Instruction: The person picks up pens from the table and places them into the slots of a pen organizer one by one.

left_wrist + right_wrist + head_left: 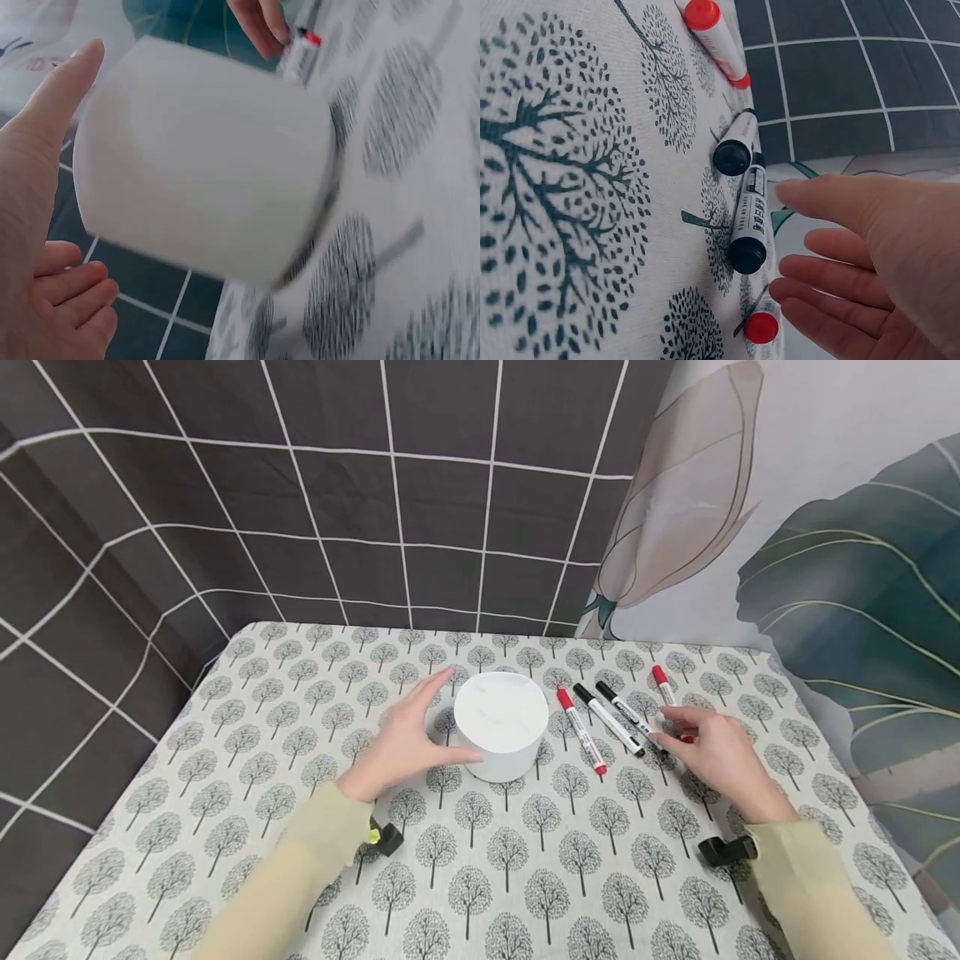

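A white round container [501, 727] stands upright on the cloth; the left wrist view shows its side [202, 157]. My left hand [408, 739] is at its left side, thumb and fingers spread around it; whether it touches cannot be told. Over the right end of the marker row is my right hand [716, 756], fingers spread, nothing held. Nearest to it lie a black-capped marker [630, 714] and a red-capped marker [664, 685], partly hidden by the fingers. Another black-capped marker [609, 720] and a red-capped one [582, 732] lie further left.
A tree-patterned cloth [480, 860] covers the table. Behind it hangs a dark curtain with white grid lines [442, 502], and at the right a curtain with large leaves [870, 577].
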Demonstrator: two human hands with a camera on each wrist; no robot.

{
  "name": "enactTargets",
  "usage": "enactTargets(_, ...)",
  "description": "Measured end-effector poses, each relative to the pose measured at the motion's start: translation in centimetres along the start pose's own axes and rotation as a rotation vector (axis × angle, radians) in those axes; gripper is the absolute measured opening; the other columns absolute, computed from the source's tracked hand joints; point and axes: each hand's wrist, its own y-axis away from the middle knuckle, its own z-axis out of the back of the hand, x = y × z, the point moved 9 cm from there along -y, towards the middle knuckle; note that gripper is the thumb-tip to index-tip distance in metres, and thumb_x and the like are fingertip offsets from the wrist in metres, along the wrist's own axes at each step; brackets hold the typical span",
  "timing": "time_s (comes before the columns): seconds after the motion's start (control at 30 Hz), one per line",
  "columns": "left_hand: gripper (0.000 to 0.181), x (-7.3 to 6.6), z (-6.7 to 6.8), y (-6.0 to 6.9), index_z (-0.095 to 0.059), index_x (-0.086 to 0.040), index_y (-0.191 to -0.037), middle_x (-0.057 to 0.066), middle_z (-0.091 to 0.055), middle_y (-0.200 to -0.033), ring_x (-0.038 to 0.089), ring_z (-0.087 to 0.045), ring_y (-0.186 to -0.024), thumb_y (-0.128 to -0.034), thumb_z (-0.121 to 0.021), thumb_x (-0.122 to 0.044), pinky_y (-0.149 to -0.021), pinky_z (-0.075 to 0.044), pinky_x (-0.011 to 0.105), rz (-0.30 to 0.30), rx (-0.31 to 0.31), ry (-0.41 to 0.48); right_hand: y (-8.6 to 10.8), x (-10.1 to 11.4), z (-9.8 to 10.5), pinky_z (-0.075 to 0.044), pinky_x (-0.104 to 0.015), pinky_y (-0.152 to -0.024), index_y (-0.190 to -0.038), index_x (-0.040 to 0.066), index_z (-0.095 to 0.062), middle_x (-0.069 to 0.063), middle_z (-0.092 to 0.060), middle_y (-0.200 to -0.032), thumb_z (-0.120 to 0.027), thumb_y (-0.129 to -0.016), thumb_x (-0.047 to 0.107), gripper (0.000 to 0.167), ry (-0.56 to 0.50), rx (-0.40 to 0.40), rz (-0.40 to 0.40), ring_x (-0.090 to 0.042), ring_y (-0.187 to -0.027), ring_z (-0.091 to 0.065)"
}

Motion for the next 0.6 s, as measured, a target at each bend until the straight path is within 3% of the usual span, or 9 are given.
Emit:
enactTargets(0.13,0.12,-0.9,-0.5,-0.2,-0.034,-0.025,-0.16,-0.003,-0.036,-0.16,0.024,-0.032,-0.146,-0.0605,-0.098,-0.046,-0.114,-0.026,0.066,-0.01,-0.02,0.087,0.0,-0.2,-0.3,-0.058,-0.052,-0.072,-0.121,-0.004,-0.07,-0.017,-0.075,-0.097,-0.083,-0.087,0.023,0.045,0.003,-0.005,0.012,-0.032,-0.084,-0.071)
enactTargets(0.37,0.121,-1.4,-1.2,-0.7,-0.036,-0.031,-0.158,-0.009,-0.041,-0.157,0.023,-0.037,-0.142,-0.0563,-0.1,-0.046,-0.112,-0.028,0.067,-0.001,-0.04,0.1,-0.1,-0.7,-1.1,-0.061,-0.038,-0.07,-0.117,-0.004,-0.071,-0.012,-0.074,-0.093,-0.085,-0.084,0.017,0.041,-0.02,0.039,0.002,-0.026,-0.081,-0.07)
enactTargets(0.6,0.121,-1.2,-1.4,-0.9,-0.038,-0.03,-0.157,-0.008,-0.041,-0.157,0.024,-0.04,-0.141,-0.0546,-0.1,-0.046,-0.112,-0.031,0.064,0.033,-0.039,0.09,-0.2,-0.8,-1.5,-0.059,-0.046,-0.071,-0.111,-0.002,-0.074,-0.01,-0.074,-0.089,-0.085,-0.082,0.013,0.034,0.0,0.045,0.004,-0.025,-0.078,-0.069)
